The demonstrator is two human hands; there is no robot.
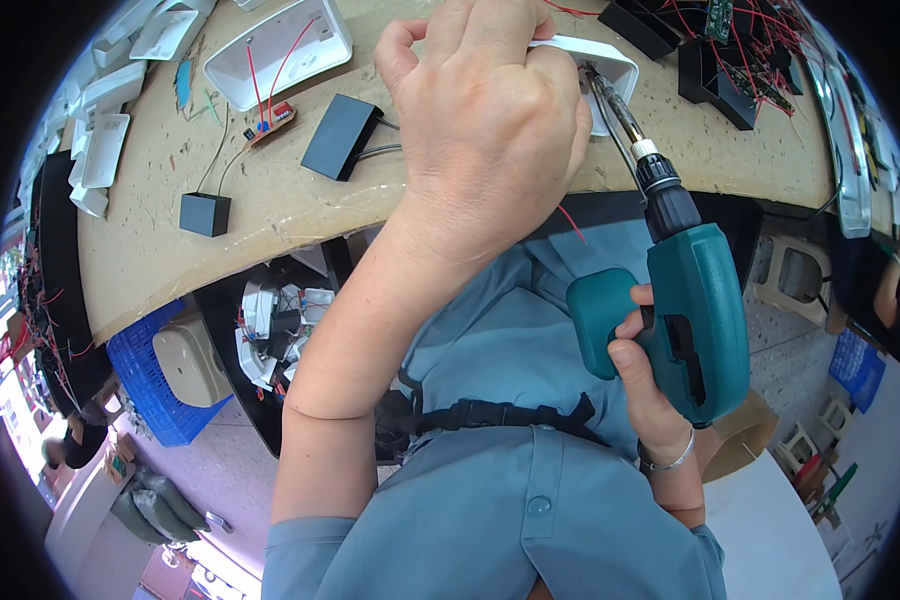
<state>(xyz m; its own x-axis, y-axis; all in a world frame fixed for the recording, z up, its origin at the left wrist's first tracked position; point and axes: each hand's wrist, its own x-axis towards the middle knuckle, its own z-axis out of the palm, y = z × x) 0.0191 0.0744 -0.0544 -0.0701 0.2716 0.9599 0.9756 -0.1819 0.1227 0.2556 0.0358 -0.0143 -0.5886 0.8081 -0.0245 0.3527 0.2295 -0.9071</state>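
My right hand [645, 370] grips a green soldering gun [698, 310] by its handle, with fingers around the trigger area. Its black collar and thin metal tip [625, 118] point up and away, into a white plastic housing [610, 65] on the table. Over that housing's left side, my left hand [490, 105] is closed, its back toward me. The fingertips are hidden, so what they hold cannot be made out. Left of this hand lies a black box [340, 137] with dark leads running under the hand.
Another white housing [280, 55] has red wires leading to a small circuit board [272, 125], wired to a small black box [205, 214]. White shells [105, 150] pile at the far left. Black cases [715, 85] and tangled red wires fill the far right. A blue crate [160, 370] stands below the table.
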